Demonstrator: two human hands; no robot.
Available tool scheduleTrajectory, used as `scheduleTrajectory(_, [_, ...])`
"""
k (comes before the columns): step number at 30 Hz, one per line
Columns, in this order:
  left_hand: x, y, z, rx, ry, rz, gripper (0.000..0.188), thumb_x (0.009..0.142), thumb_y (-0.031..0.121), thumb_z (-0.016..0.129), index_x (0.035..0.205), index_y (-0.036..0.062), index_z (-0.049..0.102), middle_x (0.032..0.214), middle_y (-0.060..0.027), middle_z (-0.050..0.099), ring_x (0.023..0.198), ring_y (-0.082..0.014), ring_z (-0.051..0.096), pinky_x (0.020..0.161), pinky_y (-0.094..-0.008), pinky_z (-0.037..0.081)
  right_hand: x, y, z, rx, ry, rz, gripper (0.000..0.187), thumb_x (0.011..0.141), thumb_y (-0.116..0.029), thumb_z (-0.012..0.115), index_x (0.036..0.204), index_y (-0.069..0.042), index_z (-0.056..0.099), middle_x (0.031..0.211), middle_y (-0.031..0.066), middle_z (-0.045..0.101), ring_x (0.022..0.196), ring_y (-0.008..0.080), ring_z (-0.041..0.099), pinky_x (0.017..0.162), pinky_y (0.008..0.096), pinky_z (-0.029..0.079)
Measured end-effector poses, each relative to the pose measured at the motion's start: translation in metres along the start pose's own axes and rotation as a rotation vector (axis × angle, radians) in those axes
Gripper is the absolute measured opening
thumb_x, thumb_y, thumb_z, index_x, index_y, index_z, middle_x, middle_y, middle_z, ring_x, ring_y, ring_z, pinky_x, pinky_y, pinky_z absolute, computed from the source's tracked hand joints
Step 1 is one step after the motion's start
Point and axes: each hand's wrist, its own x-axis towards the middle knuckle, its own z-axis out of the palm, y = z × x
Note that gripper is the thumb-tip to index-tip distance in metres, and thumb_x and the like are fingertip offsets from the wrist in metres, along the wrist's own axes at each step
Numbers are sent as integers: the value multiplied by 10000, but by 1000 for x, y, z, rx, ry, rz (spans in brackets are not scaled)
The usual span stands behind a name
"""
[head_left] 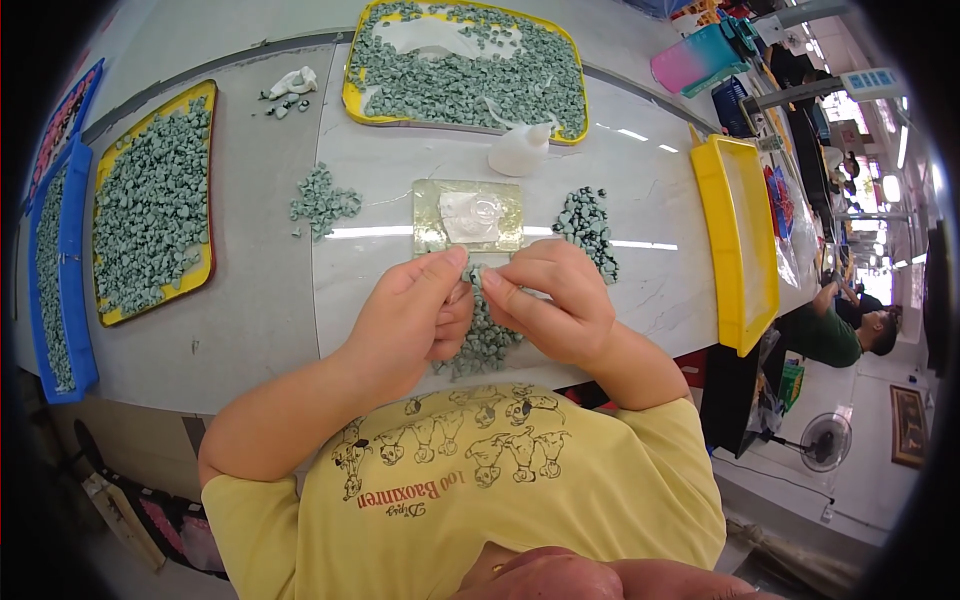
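Close together over the near edge of the table, my left hand [418, 305] and my right hand [560, 300] are both closed in a pinch. A small grey-green piece [474, 273] with a dark spot shows between their fingertips; its exact kind is too small to tell. Under the hands lies a pile of similar pieces [487, 342], partly covered by them. Just beyond the fingertips is a square greenish pad [428, 215] with a clear-whitish patch [470, 217] on it. A white squeeze bottle [520, 150] stands behind the pad.
Small heaps of pieces lie left [325, 202] and right [588, 228] of the pad. Yellow trays full of pieces stand at the back [350, 100] and left [212, 240], beside a blue tray [78, 290]. At right are another yellow tray [740, 240] and a drinking bottle [695, 58].
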Motion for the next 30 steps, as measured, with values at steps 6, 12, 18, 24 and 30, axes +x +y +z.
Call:
scheduleTrajectory(6, [-3,-2,-3,41,22,47,296,932,313,418,719,109,386,580,50,327,481,-48,249,417,-207,207,2,-3,8,-71,-7,-72,237,597,13,681,820,56,611,791,103,562,652,221,543,511,300,437])
scheduleTrajectory(12, [-10,-6,-1,53,79,152,277,936,303,419,736,112,401,590,57,333,500,-37,266,430,-198,233,2,-4,22,-67,64,-130,227,612,58,695,821,55,604,819,107,558,655,223,533,534,312,443])
scheduleTrajectory(18, [-15,-4,-5,103,97,232,274,933,305,433,746,105,412,594,64,336,503,-24,265,430,-189,237,5,-5,25,163,54,53,291,610,98,678,884,33,607,822,100,561,652,212,544,535,298,449])
scheduleTrajectory(24, [-15,1,-8,173,68,247,302,935,311,427,727,91,427,582,62,347,482,-17,274,413,-187,245,5,-4,17,384,1,357,312,624,106,657,919,5,634,804,99,592,655,178,567,541,261,453])
scheduleTrajectory(30, [-5,-1,-5,274,110,178,307,939,306,402,719,92,390,555,45,311,448,-53,232,393,-212,215,13,16,-15,198,-111,557,189,709,60,617,881,-11,650,819,87,615,663,172,580,568,253,460])
